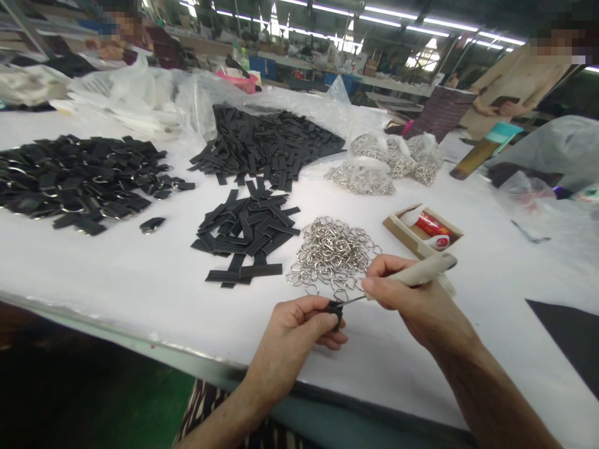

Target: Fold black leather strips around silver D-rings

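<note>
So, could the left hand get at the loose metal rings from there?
Probably yes: the left hand is close to the metal rings, which lie uncovered, though the black strip it holds may hinder picking one up.

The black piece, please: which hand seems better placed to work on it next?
Likely the right hand: it holds the pale tool, tip at the black piece, which the left hand pinches.

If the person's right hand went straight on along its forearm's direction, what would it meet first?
Probably the pile of metal rings, just beyond the right hand, though the hand's height above the table is hard to judge.
</note>
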Tool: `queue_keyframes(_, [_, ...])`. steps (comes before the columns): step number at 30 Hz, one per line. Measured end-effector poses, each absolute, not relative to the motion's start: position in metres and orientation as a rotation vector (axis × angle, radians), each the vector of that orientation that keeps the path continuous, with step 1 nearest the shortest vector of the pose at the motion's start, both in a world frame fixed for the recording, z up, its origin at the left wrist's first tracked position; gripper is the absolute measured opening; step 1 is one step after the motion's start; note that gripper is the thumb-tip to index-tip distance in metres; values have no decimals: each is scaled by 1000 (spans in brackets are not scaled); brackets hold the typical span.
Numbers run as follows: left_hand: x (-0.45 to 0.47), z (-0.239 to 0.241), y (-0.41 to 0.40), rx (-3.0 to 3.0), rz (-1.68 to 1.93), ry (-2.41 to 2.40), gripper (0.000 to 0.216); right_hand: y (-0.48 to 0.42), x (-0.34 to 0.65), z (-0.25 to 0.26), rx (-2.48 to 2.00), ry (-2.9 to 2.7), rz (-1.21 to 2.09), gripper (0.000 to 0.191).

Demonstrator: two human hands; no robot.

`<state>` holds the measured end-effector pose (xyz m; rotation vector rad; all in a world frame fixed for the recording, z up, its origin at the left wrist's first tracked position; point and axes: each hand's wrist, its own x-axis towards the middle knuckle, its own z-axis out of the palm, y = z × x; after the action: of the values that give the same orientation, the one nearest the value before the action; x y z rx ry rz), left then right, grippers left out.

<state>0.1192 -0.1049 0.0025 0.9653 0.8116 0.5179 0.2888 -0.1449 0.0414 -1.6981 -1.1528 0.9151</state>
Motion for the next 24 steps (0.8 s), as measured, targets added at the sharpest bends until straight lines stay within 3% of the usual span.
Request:
queue_keyframes(11, [119, 3, -104, 983, 480, 841, 14, -135, 294, 35, -1599, -1141, 1102, 21])
queue_keyframes(24, [121, 0, -104, 927, 522, 876, 14, -149, 302, 62, -1608, -1013, 854, 20])
